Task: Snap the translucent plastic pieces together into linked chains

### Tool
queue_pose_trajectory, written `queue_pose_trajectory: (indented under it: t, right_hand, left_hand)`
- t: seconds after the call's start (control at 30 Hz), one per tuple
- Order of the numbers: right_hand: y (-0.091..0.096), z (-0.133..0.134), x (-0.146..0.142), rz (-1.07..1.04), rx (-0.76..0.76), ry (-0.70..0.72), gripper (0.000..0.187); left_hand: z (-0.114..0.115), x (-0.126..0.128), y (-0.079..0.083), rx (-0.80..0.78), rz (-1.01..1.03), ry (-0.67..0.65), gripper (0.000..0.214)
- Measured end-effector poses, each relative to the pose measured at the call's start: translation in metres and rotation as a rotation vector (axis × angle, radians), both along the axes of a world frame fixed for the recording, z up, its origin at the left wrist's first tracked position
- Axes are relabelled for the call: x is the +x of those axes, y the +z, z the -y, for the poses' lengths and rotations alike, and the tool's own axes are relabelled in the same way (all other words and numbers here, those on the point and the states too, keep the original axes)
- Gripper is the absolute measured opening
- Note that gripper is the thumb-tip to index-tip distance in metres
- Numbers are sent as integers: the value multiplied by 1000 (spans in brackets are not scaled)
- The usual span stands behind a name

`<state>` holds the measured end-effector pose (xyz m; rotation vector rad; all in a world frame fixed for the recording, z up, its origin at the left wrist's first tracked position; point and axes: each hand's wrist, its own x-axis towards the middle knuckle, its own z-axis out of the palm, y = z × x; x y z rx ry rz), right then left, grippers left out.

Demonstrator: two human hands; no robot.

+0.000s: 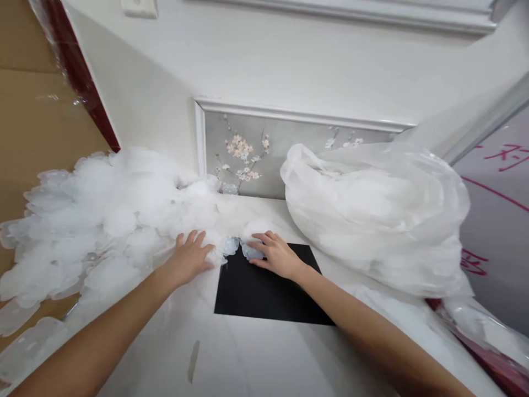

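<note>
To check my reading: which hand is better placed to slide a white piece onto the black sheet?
Right, probably: the right hand presses a white piece at the edge of the black sheet; the left hand rests on the heap.

the only writing in view is red hand-drawn marker on the pale grey glossy board (502, 220), which stands to the right of the flat black square sheet (264, 292) and further back. near the board's top, red strokes (510, 154) look like part of a chinese character, but the picture's edge cuts them off and they cannot be read for certain. a long red line (491, 193) slants below them. lower, closer to the sheet's level, more red marks (471, 262) are half hidden behind the bulging bag of thin white plastic film (372, 215) and cannot be read. no printed label, brand or number is legible.
</note>
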<state>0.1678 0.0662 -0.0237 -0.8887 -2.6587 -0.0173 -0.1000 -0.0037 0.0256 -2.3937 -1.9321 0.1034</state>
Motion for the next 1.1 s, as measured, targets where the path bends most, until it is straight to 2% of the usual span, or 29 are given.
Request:
queue_pose_trajectory:
  t: [0.07,0.13,0.17,0.23,0.3,0.37,0.4,0.47,0.53,0.57,0.6,0.63,0.7,0.73,0.77,0.8,0.83,0.87,0.93,1.0,1.03,1.07,1.1]
  right_hand:
    - [-5,17,16,-98,-50,-38,38]
    - [-10,23,25,-217,-147,-118,32]
    - [-12,24,28,-300,-206,-182,31]
    - [-17,19,33,-512,-359,-342,36]
    - [-22,11,35,-761,-526,-463,43]
    - [-27,4,37,-987,-661,-480,47]
    - [-28,1,37,-1076,-703,-466,49]
    - [-30,-2,37,-1204,-747,-454,51]
    - [-29,-3,38,-1289,-777,-457,52]
    - [-28,-3,38,-1322,-797,-454,52]
    - [-27,-3,38,-1352,-820,-445,52]
    - [-25,-3,38,-1378,-845,-435,53]
    - [-22,-3,39,-1415,-888,-415,53]
    - [-21,-3,39,-1431,-902,-407,53]
    - [-20,-4,39,-1446,-913,-400,54]
    - [-20,-4,39,-1462,-921,-395,54]
    - [-19,-4,39,-1474,-930,-390,54]
    - [-19,-4,39,-1484,-937,-385,54]
    - [-20,-4,40,-1483,-953,-372,54]
    - [-21,-3,41,-1466,-969,-362,55]
    - [-21,-3,42,-1458,-976,-358,55]
    - [-21,-3,43,-1453,-982,-358,56]
    - [-21,-3,43,-1451,-988,-359,56]
  left_hand:
    - [12,10,-8,-42,-18,45,50]
    - [19,26,-18,10,20,13,49]
    - [20,36,-23,37,76,-44,45]
    - [16,57,-33,-15,226,-161,52]
    - [11,78,-41,-75,281,-157,67]
    - [13,95,-45,-68,287,-140,75]
    - [20,104,-45,-78,291,-174,76]
    - [44,120,-45,-177,331,-380,71]
    - [73,133,-44,-388,420,-762,67]
    - [83,137,-44,-487,472,-988,58]
    - [87,137,-43,-561,502,-1137,54]
    - [84,135,-42,-558,524,-1128,56]
    - [63,123,-40,-369,515,-738,68]
    - [49,117,-39,-247,473,-506,68]
    - [38,113,-40,-165,421,-332,70]
    - [32,112,-41,-137,375,-257,73]
    - [32,116,-43,-131,359,-270,75]
    - [39,123,-47,-182,364,-396,74]
    - [65,146,-56,-348,436,-853,72]
    - [88,167,-63,-462,511,-1250,56]
    - [92,172,-63,-500,531,-1354,56]
    - [90,174,-61,-456,559,-1230,56]
    - [84,171,-57,-377,581,-990,61]
